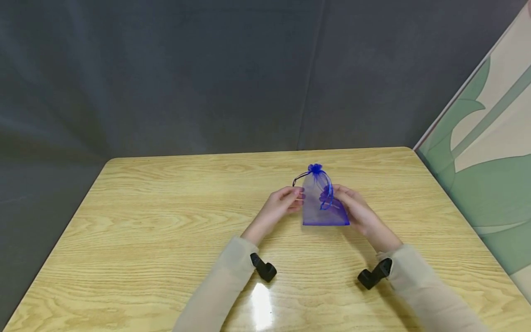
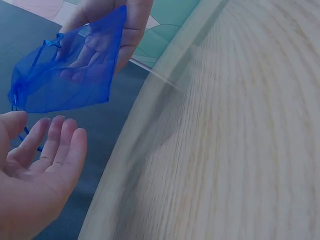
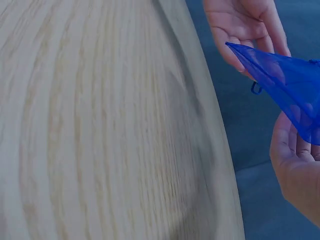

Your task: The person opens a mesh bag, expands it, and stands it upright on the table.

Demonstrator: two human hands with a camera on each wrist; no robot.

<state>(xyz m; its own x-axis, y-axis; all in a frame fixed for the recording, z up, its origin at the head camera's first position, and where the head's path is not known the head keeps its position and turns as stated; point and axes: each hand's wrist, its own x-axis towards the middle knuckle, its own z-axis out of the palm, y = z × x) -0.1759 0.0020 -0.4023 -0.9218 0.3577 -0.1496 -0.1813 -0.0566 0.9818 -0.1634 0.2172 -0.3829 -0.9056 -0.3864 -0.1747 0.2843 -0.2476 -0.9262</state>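
A sheer blue organza drawstring pouch is held above the table, its gathered neck at the far end and its flat bottom edge toward me. My right hand pinches its right side; the fingers show through the mesh in the left wrist view, behind the pouch. At the left side is my left hand, fingers loosely bent and spread. In the left wrist view, a drawstring loop hangs behind the fingers of that hand. Whether these fingertips touch the mesh I cannot tell. Nothing solid shows inside the pouch.
Under both hands lies a wood-grain table with rounded far corners. A dark curtain hangs behind it. Along the right edge stands a panel with green leaf shapes. Black wrist cameras sit on both sleeves.
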